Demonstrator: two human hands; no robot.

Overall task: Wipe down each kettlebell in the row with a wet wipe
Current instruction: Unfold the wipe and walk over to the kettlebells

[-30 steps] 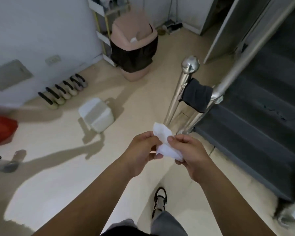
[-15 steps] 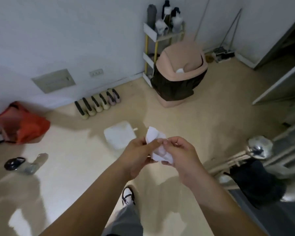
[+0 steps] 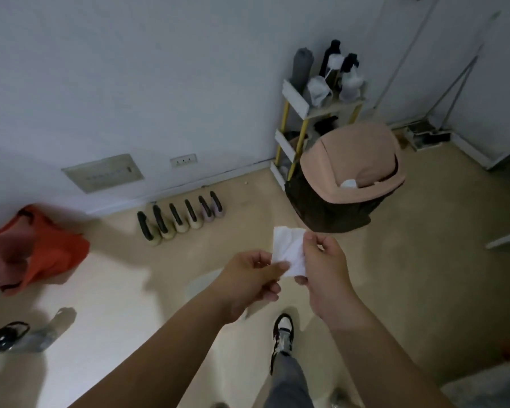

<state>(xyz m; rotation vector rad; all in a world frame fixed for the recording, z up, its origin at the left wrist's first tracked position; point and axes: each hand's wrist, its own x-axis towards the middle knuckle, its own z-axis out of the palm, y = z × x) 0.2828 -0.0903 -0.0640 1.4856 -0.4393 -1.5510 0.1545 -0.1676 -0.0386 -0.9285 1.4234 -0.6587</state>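
My left hand [image 3: 252,278] pinches the lower left edge of the thin white wet wipe [image 3: 289,250] between thumb and curled fingers, and my right hand [image 3: 324,265] pinches its right edge, holding it partly unfolded between them. Below the wipe, my black-and-white sneaker [image 3: 283,334] stands on the beige floor [image 3: 395,275]. Beyond the wipe, to its left, the row of six pale kettlebells with black handles [image 3: 180,217] lines the wall. Beyond the wipe, to its right, stands a pink swing-lid bin with a black liner [image 3: 349,176].
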